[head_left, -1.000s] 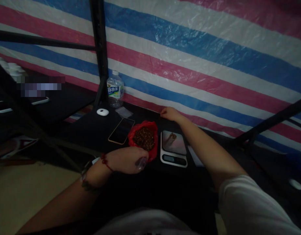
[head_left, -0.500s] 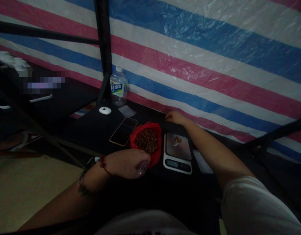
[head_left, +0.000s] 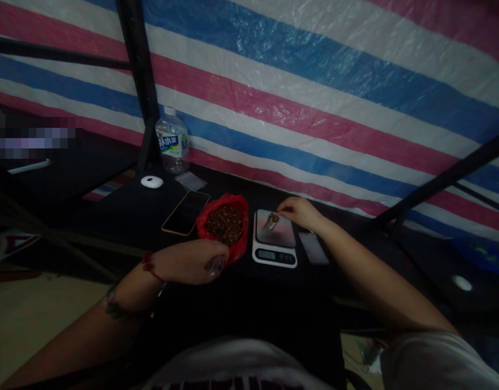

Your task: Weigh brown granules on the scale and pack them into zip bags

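My left hand [head_left: 192, 262] is closed at the near edge of a red plastic bag [head_left: 242, 216] full of small brown pieces [head_left: 224, 223]. In its curled fingers is a clear, shiny plastic thing whose kind I cannot make out. A white kitchen scale [head_left: 276, 257] stands right of the bag. On its metal plate is a small clear packet [head_left: 271, 222] with brown pieces at its top. My right hand [head_left: 300, 211] reaches over the plate's far right corner, thumb and fingertips pinched close beside the packet. What they pinch is too small to tell.
A phone [head_left: 186, 213] lies left of the red bag. Farther back are a white oval mouse-like device [head_left: 152, 181], a large clear bottle [head_left: 173, 146] and a flat clear bag [head_left: 190, 181]. Another flat clear bag [head_left: 313, 248] lies right of the scale. Striped sheeting [head_left: 294, 124] hangs behind.
My right hand has come from behind the scale to its plate, beside the packet. The packet now looks more upright. My left hand stays by the red bag; the view has shifted right.
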Demonstrator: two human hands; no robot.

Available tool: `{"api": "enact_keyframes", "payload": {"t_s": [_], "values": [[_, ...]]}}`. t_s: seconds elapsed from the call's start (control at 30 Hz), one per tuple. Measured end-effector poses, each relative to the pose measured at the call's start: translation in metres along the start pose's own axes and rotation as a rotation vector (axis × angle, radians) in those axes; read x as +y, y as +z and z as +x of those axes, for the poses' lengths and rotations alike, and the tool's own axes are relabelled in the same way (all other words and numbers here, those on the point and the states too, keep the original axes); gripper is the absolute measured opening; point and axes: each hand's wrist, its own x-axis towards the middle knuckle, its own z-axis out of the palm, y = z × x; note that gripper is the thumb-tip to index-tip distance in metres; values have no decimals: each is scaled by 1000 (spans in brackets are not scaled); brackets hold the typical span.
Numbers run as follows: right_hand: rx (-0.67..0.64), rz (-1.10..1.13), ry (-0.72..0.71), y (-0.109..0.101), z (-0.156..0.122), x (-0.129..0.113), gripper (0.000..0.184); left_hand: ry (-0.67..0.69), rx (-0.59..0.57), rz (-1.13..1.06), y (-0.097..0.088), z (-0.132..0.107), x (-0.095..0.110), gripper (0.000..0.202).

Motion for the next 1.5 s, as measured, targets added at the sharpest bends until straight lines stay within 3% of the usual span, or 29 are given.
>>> {"api": "enact_keyframes", "payload": {"t_s": [0.33, 1.03, 1.13, 1.23, 1.37, 1.5], "values": [[67, 59, -102, 14, -24, 6, 14, -13, -21, 19, 3, 2, -3, 8], [96, 58, -93, 23, -23, 1, 12, -17, -27, -9, 2, 2, -1, 11], [160, 57, -92, 17, -23, -16, 12, -12, -33, -16, 0, 2, 0, 11], [169, 59, -134, 20, -15, -50, 14, -17, -46, -28, -2, 3, 2, 10], [-75, 28, -291, 48, 15, -95, 18, -21, -52, -29, -2, 3, 3, 10], [-242, -86, -342, 81, 48, -108, 25, -20, -39, -16, -2, 0, 4, 10]]}}
